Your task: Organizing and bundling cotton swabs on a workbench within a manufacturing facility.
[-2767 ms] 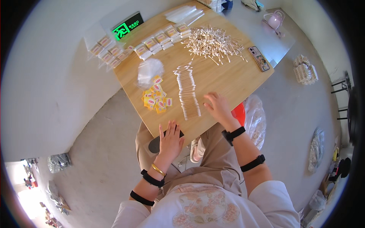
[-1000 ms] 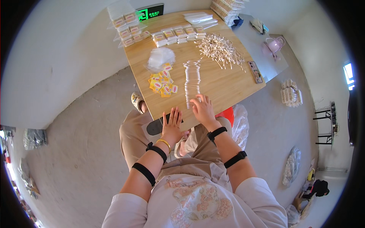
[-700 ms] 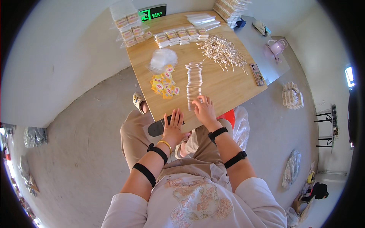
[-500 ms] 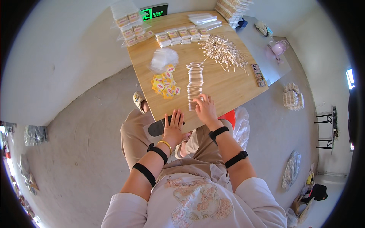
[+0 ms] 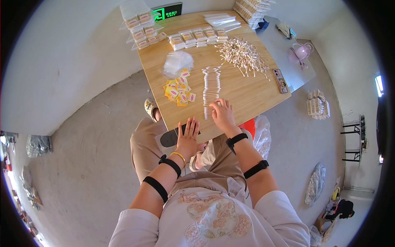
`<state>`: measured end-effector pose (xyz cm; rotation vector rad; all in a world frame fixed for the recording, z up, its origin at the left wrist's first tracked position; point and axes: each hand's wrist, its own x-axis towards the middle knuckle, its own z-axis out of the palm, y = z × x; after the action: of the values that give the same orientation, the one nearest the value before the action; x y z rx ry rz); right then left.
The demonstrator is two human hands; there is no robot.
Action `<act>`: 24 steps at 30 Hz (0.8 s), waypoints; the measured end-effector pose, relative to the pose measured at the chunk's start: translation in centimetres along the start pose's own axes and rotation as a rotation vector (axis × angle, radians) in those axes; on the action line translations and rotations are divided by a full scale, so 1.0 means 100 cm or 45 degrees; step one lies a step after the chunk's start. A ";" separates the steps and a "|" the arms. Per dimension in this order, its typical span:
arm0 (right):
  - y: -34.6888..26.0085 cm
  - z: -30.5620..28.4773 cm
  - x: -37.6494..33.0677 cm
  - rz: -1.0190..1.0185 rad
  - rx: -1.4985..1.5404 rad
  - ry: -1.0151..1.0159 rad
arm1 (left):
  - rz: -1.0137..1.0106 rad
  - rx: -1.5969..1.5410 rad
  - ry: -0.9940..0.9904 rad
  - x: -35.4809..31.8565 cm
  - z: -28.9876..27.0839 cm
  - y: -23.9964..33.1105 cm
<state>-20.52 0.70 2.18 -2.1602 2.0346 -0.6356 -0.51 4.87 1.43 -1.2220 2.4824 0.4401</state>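
Observation:
A long column of cotton swabs [image 5: 212, 85], laid side by side, runs down the middle of the wooden table [image 5: 247, 105]. My right hand [image 5: 223, 115] rests at the near right side of this column, with its fingertips on the swab ends. Its fingers are bent a little but apart, and no swab shows in its grasp. At the table's near edge my left hand [image 5: 187, 136] lies flat, fingers stretched, over a dark flat piece [image 5: 169, 139]. A loose heap of cotton swabs [image 5: 243, 55] spreads at the far right of the column.
Left of the column lie yellow-and-white cards [image 5: 179, 91] and clear plastic bags [image 5: 177, 64]. Packed swab bundles [image 5: 197, 37] line the far side, with more stacked at the far left corner [image 5: 142, 26]. A phone [image 5: 280, 80] sits near the right edge.
My right hand has shifted slightly away from me along the column's right side. A small break now shows between swabs near its fingertips. My left hand has stayed put.

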 end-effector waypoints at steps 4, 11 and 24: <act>0.005 0.000 0.002 0.007 -0.026 -0.007 | 0.018 -0.027 0.004 0.004 0.002 0.003; 0.004 0.010 0.023 0.000 -0.019 0.016 | -0.008 -0.040 0.026 0.007 -0.010 -0.009; 0.038 0.018 0.013 -0.019 -0.060 -0.040 | 0.056 -0.224 0.176 0.004 0.006 0.007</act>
<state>-23.36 -1.28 -0.51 -2.1983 2.0397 -0.5569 -1.20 5.31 0.79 -1.3070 2.6384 0.6162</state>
